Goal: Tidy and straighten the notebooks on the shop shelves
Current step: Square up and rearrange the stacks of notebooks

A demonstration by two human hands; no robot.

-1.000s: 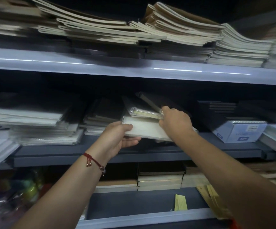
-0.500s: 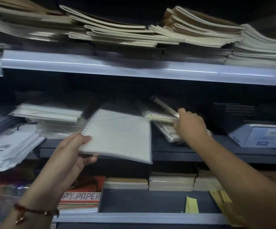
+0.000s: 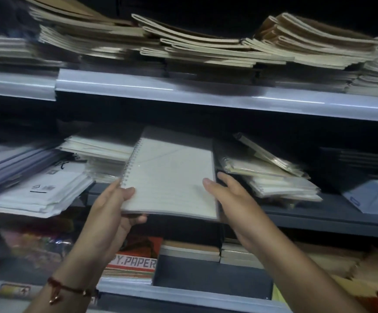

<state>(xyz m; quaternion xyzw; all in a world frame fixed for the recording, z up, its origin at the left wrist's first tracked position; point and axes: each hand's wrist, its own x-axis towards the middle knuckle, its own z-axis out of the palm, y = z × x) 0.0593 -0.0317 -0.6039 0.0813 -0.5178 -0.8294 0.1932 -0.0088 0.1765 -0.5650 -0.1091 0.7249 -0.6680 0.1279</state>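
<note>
The left hand [image 3: 113,213] holds the spiral notebook [image 3: 170,177] by its near left corner, the thumb on top and the other fingers curled under it. The right hand [image 3: 231,199] holds its right edge, thumb on the cover, and I cannot tell how the other fingers lie. The notebook is in the air before the front edge of the middle shelf [image 3: 319,214], between two untidy notebook piles [image 3: 274,177].
</note>
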